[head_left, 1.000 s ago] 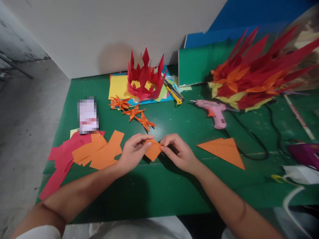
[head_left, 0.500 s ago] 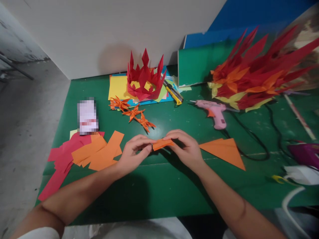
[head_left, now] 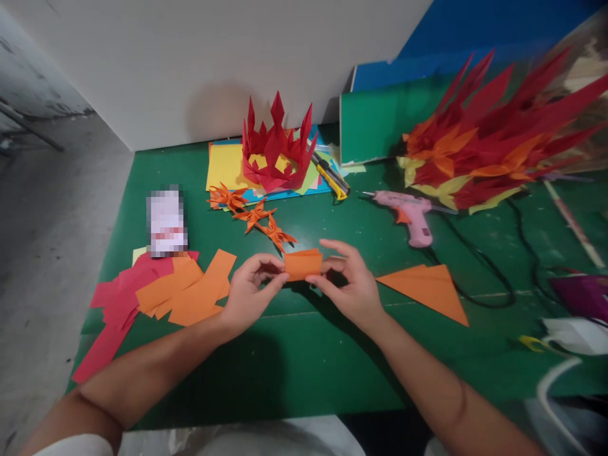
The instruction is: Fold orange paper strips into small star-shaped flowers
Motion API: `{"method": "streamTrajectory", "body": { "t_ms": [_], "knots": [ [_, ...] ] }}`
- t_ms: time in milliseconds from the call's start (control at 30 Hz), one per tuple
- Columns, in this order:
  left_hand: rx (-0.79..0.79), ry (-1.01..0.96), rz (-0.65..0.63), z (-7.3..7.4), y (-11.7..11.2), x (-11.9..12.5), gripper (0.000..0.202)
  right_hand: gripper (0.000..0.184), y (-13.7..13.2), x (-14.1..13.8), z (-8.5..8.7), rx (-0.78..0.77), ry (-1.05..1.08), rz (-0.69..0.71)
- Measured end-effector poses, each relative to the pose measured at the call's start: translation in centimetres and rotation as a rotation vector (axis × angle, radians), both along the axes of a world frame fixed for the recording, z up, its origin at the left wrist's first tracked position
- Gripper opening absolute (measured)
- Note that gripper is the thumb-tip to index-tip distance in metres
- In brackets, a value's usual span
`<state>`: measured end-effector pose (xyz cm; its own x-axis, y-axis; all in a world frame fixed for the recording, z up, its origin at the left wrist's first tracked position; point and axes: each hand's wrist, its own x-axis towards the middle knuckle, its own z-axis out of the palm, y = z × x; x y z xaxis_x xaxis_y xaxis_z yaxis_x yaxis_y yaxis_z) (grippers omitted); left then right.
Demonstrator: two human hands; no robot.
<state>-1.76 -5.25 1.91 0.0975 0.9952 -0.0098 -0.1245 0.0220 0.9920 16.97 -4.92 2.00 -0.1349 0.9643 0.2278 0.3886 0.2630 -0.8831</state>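
A small folded piece of orange paper (head_left: 303, 266) is held up between my two hands, above the green table. My left hand (head_left: 254, 288) pinches its left edge between thumb and fingers. At its lower right corner, my right hand (head_left: 349, 285) grips it by the thumb and bent fingers, while the index finger sticks out above. Orange paper stars (head_left: 256, 215) lie just beyond the hands. Left of my left hand are loose orange paper strips (head_left: 190, 291); an orange paper triangle (head_left: 432, 288) rests right of my right hand.
Behind stand a red paper crown (head_left: 275, 152) on coloured sheets and a yellow utility knife (head_left: 335, 180). A pink glue gun (head_left: 411, 215) with a black cord lies at right, before a large red-orange paper piece (head_left: 494, 139). Red strips (head_left: 118, 304) and a blurred-out rectangular object (head_left: 167, 220) are left.
The folded orange paper has turned so its broad face shows, and it has shifted slightly left. My right index finger has lifted off it, and the right thumb now presses its lower corner.
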Motion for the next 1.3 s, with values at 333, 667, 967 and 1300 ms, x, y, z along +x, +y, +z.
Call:
{"method": "streamTrajectory", "body": {
  "t_ms": [333, 667, 967, 1300],
  "knots": [
    [0.09, 0.081, -0.003, -0.2, 0.0, -0.3, 0.01, 0.007, 0.3, 0.0, 0.5, 0.173, -0.054, 0.01],
    [0.273, 0.367, -0.011, 0.2, 0.0, -0.5, 0.013, 0.022, 0.1, 0.0, 0.7, 0.059, 0.116, 0.061],
    [0.109, 0.102, -0.103, -0.4, -0.2, -0.4, 0.012, 0.028, 0.3, 0.3, 0.7, 0.014, 0.022, 0.064],
    [0.138, 0.185, -0.053, 0.1, 0.2, -0.5, 0.012, 0.011, 0.5, 0.1, 1.2, -0.008, 0.066, 0.173]
  ]
}}
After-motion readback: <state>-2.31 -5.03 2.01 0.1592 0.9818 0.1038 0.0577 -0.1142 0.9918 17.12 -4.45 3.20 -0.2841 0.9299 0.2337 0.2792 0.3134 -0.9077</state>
